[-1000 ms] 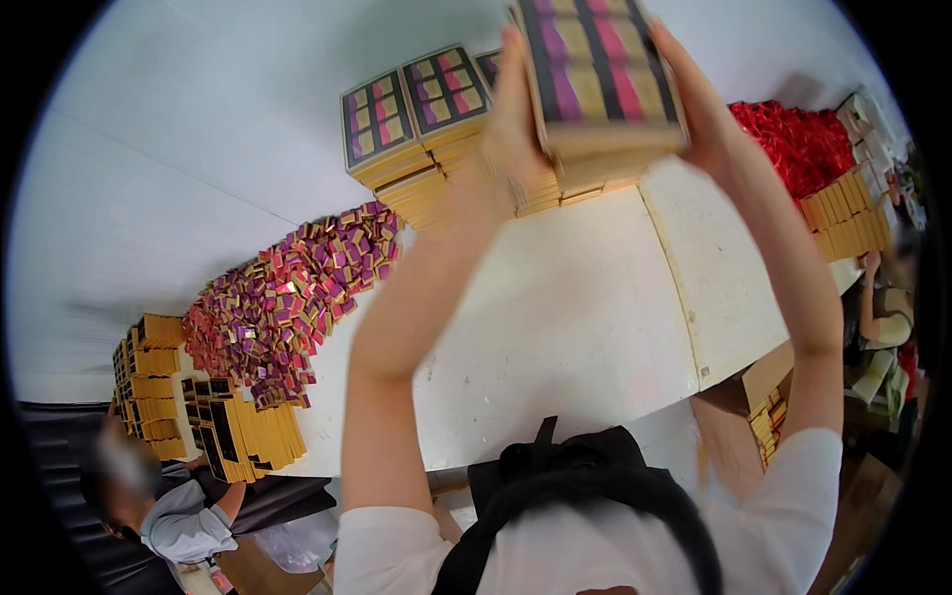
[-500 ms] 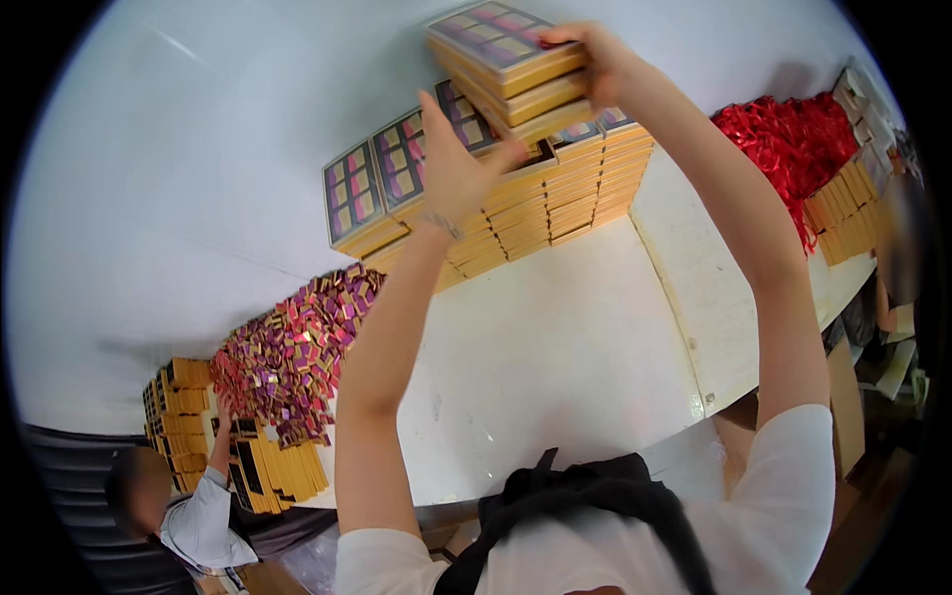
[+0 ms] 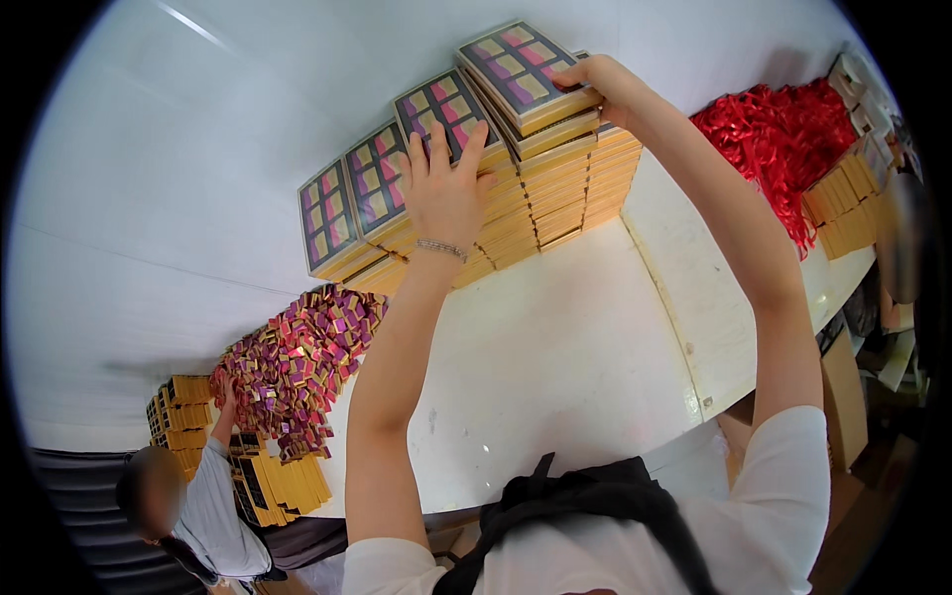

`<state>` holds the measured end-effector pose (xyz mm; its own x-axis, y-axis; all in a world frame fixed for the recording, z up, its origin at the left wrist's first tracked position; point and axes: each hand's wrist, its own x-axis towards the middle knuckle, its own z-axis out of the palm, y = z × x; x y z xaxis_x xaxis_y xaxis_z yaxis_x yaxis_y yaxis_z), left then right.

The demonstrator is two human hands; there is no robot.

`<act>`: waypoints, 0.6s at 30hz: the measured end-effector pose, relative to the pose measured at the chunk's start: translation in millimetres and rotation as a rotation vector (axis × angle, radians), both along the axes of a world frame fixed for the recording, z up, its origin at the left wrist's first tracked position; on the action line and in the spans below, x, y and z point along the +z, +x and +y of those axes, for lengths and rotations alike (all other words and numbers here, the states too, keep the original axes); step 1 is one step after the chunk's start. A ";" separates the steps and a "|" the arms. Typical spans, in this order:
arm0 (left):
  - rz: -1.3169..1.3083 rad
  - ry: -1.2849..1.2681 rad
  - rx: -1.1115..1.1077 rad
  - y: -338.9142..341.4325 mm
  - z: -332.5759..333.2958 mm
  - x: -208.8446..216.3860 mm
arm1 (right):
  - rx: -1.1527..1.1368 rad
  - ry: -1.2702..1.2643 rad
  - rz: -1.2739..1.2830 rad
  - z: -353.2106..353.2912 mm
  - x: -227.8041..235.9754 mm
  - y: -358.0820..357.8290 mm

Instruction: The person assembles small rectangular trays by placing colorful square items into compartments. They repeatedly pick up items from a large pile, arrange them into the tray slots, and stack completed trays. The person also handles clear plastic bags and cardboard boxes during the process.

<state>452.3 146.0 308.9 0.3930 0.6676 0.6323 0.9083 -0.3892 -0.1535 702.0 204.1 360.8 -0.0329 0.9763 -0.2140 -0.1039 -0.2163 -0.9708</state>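
Gold sides showed on the box [image 3: 516,69] atop the stack [image 3: 560,193]. The right hand [image 3: 613,87] gripped its right edge; the left hand [image 3: 444,193] spread, empty, over a neighbouring box [image 3: 448,91]. It seemed stiff, fairly light, best held by opposite edges.

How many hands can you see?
3: left hand over a stacked box, right hand on the highest box, a co-worker's hand at the colourful heap. Others may be hidden.

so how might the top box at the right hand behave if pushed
The top box is probably stiff, given its straight edges. Broad and low, it would likely slide rather than roll, perhaps over the boxes beneath.
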 end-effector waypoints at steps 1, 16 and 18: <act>0.017 0.004 0.014 7.8 -6.4 2.3 | -0.050 0.012 0.037 3.4 -6.0 2.2; 0.085 0.016 -0.176 60.8 26.5 4.8 | -0.204 0.118 -0.596 26.5 -81.2 93.3; 0.116 0.060 -0.157 57.6 28.8 5.3 | -0.099 0.135 -0.561 26.8 -75.6 91.0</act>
